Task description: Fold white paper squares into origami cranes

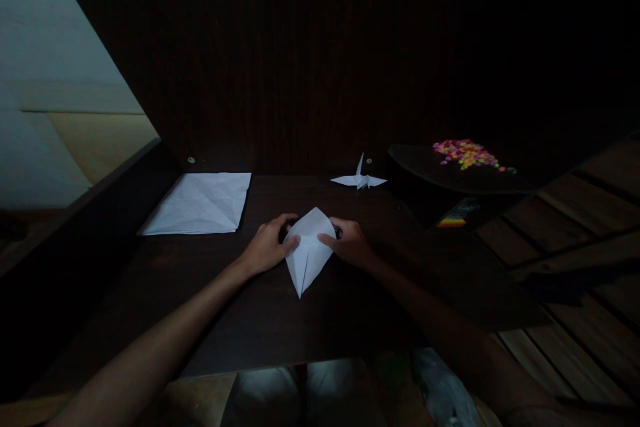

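Observation:
A folded sheet of white paper, kite-shaped with a slit down its lower half, is held just over the dark desk. Its narrow point faces me. My left hand grips the left edge, thumb on top and fingers curled behind. On the opposite edge my right hand pinches the paper the same way. Both hands' fingertips are partly hidden behind it. Beyond them, near the back panel, stands a finished white paper crane with its wings spread.
A stack of creased white paper sheets lies at the back left. On a dark raised shelf at the right sits a heap of small colourful pieces. The desk has a side board on the left.

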A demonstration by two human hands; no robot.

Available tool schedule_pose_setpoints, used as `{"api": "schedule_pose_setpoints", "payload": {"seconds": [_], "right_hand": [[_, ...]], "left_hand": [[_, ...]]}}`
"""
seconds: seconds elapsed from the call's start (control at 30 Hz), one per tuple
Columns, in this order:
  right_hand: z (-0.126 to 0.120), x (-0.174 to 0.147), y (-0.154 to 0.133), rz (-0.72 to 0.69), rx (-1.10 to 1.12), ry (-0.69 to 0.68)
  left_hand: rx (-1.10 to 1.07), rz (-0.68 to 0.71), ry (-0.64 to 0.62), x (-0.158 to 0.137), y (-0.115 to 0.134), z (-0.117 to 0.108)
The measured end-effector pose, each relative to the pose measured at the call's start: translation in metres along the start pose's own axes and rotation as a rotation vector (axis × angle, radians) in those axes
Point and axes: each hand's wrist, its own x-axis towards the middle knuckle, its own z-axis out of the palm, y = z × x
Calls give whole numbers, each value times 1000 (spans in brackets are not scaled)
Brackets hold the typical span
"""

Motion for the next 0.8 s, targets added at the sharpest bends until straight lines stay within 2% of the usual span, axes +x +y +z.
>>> {"api": "schedule_pose_setpoints", "payload": {"seconds": [0.43, 0.63, 0.8], "right_hand": [[6, -4, 0, 6, 199, 51], [7, -4, 0, 16, 168, 54], [9, -3, 2, 37, 127, 142]], "left_hand": [[-18, -36, 64, -4, 11, 9], [-112, 62, 132, -7, 7, 15], [-133, 183, 201, -13, 14, 17]]}}
